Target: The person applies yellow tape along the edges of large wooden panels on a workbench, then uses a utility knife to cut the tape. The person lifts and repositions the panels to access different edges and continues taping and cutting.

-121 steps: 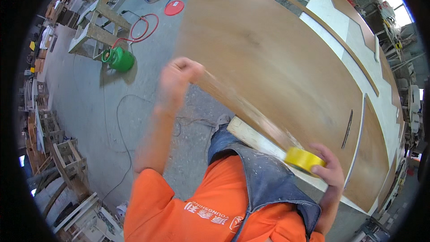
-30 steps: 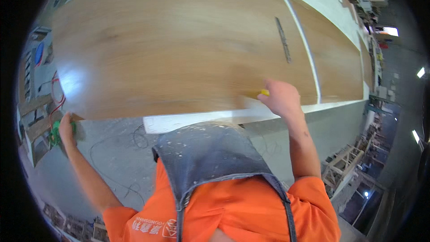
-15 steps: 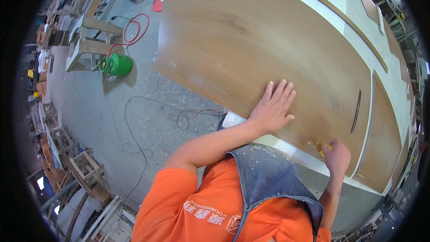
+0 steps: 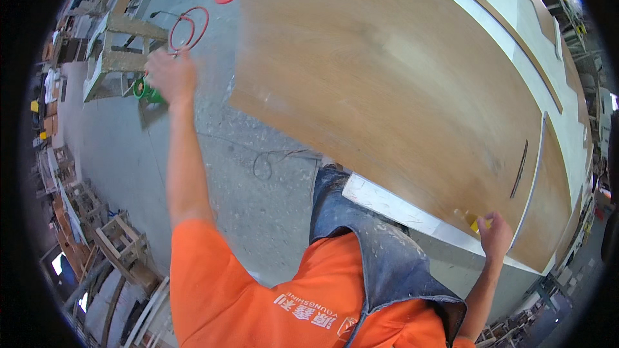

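Along the near edge of the brown panel (image 4: 361, 77), toward its right corner, the right hand (image 4: 495, 237) grasped 1 yellow tape roll (image 4: 477, 225); the blurred left hand's (image 4: 172, 76) grip was indeterminable. Tilting the roll could have creased its tape. Counted: 1 dark strip (image 4: 519, 169), 1 green cylinder (image 4: 152, 94).

The brown board (image 4: 367, 77) bears a dark strip (image 4: 519, 169).

Our L arm (image 4: 186, 167) extends nr. straight toward far left, L hand (image 4: 171, 77) blurred, its pose hard to read; our R arm (image 4: 481, 293) angles in from near right, R hand (image 4: 496, 237) curled in a grip.
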A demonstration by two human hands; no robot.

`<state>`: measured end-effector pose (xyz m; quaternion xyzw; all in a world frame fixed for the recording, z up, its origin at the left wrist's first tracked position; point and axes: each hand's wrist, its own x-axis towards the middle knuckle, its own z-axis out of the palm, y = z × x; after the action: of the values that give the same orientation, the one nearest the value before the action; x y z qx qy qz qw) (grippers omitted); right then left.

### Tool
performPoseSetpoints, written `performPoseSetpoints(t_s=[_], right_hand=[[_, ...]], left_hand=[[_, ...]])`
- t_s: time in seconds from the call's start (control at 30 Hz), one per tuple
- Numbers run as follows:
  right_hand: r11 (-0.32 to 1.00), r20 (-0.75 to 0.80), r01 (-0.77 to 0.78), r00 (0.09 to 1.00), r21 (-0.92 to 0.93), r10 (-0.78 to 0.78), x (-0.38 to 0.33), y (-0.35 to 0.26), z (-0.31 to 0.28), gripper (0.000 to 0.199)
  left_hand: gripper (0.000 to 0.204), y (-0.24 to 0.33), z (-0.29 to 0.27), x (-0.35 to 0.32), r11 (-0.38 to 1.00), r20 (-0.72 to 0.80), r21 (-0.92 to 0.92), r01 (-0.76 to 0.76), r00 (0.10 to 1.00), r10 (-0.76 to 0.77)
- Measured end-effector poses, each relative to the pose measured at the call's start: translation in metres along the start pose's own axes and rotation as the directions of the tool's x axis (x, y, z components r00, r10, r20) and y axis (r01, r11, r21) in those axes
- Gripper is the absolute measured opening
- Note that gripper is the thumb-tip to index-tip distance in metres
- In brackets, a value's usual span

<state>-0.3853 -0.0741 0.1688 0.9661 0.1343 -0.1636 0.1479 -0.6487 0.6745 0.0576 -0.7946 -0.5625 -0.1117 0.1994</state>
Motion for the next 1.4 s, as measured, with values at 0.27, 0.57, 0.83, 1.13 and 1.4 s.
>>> performPoseSetpoints(t_s=[0.27,0.57,0.83,1.13,1.4], right_hand=[[0.996,-0.007,0.046,0.999,0.081,-0.046,0.003,0.007,-0.007,0.036],[0.898,0.042,0.087,0.992,0.431,-0.117,-0.005,0.047,-0.019,0.042],[0.492,-0.094,0.375,0.859,0.785,-0.504,0.011,0.097,0.016,0.045],[0.147,-0.214,0.421,0.693,0.895,-0.688,0.037,0.125,0.057,0.058],[0.631,0.167,0.329,0.786,0.703,-0.596,0.039,0.288,0.031,0.053]], left_hand=[[0.074,0.104,-0.048,-0.108,0.835,-0.138,-0.236,-0.497,0.868,0.477],[0.081,0.297,-0.222,-0.336,0.478,-0.001,-0.617,-0.625,0.609,0.794],[0.079,0.402,-0.305,-0.473,0.472,-0.019,-0.615,-0.631,0.611,0.792],[0.076,0.410,-0.296,-0.483,0.582,-0.004,-0.457,-0.673,0.656,0.755],[0.070,0.412,-0.307,-0.490,0.566,0.009,-0.523,-0.637,0.660,0.751]])
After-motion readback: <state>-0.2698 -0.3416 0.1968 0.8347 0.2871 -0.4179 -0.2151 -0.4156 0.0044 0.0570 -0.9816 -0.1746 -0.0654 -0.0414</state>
